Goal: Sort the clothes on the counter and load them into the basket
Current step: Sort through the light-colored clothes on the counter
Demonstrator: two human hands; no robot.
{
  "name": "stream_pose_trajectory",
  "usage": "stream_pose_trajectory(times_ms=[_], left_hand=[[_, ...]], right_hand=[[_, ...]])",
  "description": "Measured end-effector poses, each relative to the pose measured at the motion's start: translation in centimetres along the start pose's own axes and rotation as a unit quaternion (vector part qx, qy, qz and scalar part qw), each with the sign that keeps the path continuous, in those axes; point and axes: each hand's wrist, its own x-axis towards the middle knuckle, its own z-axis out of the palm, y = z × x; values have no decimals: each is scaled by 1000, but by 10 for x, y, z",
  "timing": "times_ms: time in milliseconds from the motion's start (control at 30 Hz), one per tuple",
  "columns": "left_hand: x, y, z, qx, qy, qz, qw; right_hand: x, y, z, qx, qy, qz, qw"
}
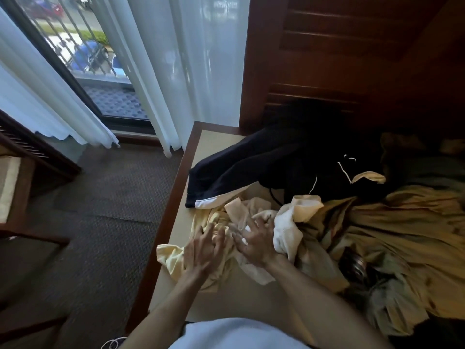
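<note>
A heap of clothes lies on the beige counter [181,197]. Pale yellow garments [173,255] are crumpled at its near left. My left hand [203,250] rests on this yellow cloth with its fingers spread. My right hand [254,241] lies beside it, fingers curled into a white cloth [286,230]. Behind them stretches a dark navy garment with a white cuff [226,177]. A black piece with white cords [334,167] sits further back. Mustard and olive fabric [392,222] fills the right side. No basket is in view.
The counter has a dark wooden rim [161,238] along its left side, with brown carpet [100,210] below. White curtains [191,71] hang by a window at the back left. Dark wood panelling [352,59] rises behind the pile.
</note>
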Motion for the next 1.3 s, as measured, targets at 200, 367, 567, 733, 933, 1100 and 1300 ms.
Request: stream_pose_trajectory(times_ms=[200, 367, 567, 733, 933, 1100, 1300], left_hand=[[-5, -13, -39, -95, 46, 15, 994], [-32, 9, -98, -127, 107, 87, 982], [-59, 62, -139, -111, 156, 233, 953], [-78, 104, -137, -151, 137, 296, 933], [-145, 180, -114, -205, 101, 404, 886], [-221, 249, -95, -240, 77, 478, 841], [-340, 332, -21, -249, -41, 562, 788]], right_hand=[[-15, -17, -40, 11, 19, 64, 998], [-49, -51, -110, 23, 123, 99, 987], [-94, -58, -183, 26, 204, 156, 966], [-160, -33, -233, -28, 280, 225, 933], [-255, -3, -257, -29, 325, 322, 889], [-382, 28, -273, -39, 366, 403, 838], [-557, 55, -269, -63, 325, 553, 764]])
